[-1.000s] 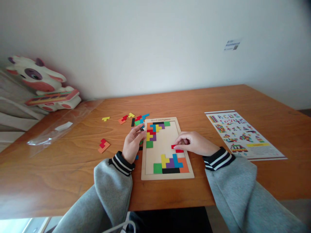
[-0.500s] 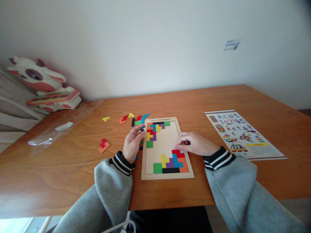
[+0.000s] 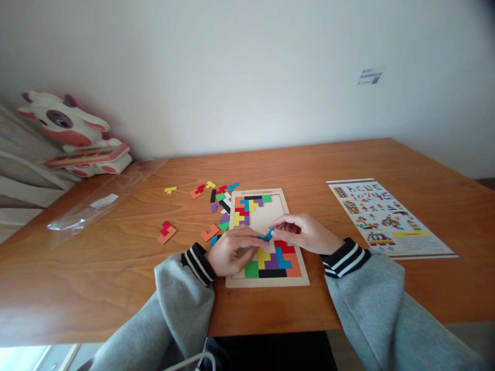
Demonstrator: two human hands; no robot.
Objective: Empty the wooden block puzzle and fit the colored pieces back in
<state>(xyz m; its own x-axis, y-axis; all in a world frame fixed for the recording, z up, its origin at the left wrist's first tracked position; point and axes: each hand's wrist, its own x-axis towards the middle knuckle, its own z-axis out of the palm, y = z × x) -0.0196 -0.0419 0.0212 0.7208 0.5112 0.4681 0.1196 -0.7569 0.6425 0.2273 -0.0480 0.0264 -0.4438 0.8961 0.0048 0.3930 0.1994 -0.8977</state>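
A blue puzzle piece (image 3: pixel 266 236) is held above the wooden puzzle board (image 3: pixel 266 283), pinched at one end by my left hand (image 3: pixel 235 251) and at the other by my right hand (image 3: pixel 305 233). Both hands are closed on it, and fingers cover part of its shape. Below them, the board's lower part holds fitted pieces: a green square (image 3: pixel 251 269), a black bar (image 3: pixel 273 273), a yellow piece (image 3: pixel 264 257), a purple one (image 3: pixel 271 262), a blue one (image 3: pixel 283 259), plus red and orange. More coloured pieces fill the board's top left corner.
Loose pieces lie left of the board, among them an orange piece (image 3: pixel 210 233) and a black bar (image 3: pixel 213 196). A printed pattern sheet (image 3: pixel 390 219) lies at right. At far left are a clear plastic bag (image 3: pixel 112 193) and a cow-shaped toy keyboard (image 3: pixel 88 155).
My left hand has moved right from the loose pieces to over the board, bringing the blue piece. My right hand, formerly near the red piece, now grips the blue piece too.
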